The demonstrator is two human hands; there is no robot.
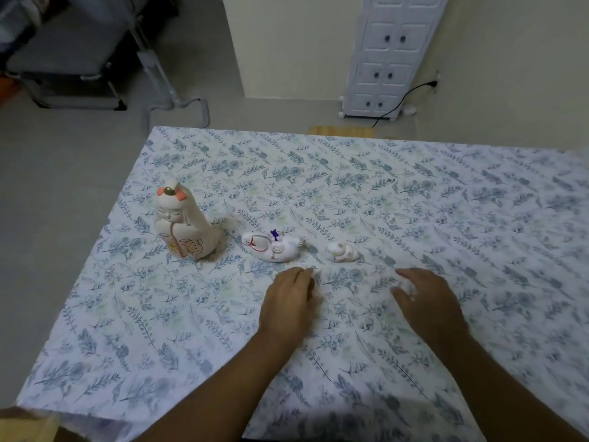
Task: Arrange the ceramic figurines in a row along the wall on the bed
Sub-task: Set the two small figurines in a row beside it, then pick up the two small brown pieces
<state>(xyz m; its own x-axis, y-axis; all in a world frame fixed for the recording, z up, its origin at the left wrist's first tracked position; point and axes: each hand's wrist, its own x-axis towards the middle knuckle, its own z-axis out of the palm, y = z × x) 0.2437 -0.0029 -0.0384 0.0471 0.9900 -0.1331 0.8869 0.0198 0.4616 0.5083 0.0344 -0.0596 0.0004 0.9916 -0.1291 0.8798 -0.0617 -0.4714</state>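
**A:** Three ceramic figurines on the floral bedsheet, strung left to right. Far left, the tall doll figurine stands upright, pale body, orange hair ornaments, a flower painted on its front.

**B:** Beside it, apart from it, a white figurine with a purple bow lies on its side, red line markings showing. Then the small white figurine, low and rounded, a short gap to the right.

**A:** Both hands are over the sheet, on the near side of the two smaller pieces. The left hand hovers palm down just below the purple-bow piece, fingers curled loosely inward, gripping nothing.

**B:** The right hand is blurred. Fingers bent, with something pale at the fingertips; whether that is an object or the sheet, I cannot tell.

**A:** Neither hand touches a figurine. Beyond the bed, a white drawer cabinet stands against the cream wall, a black cable trailing beside it.
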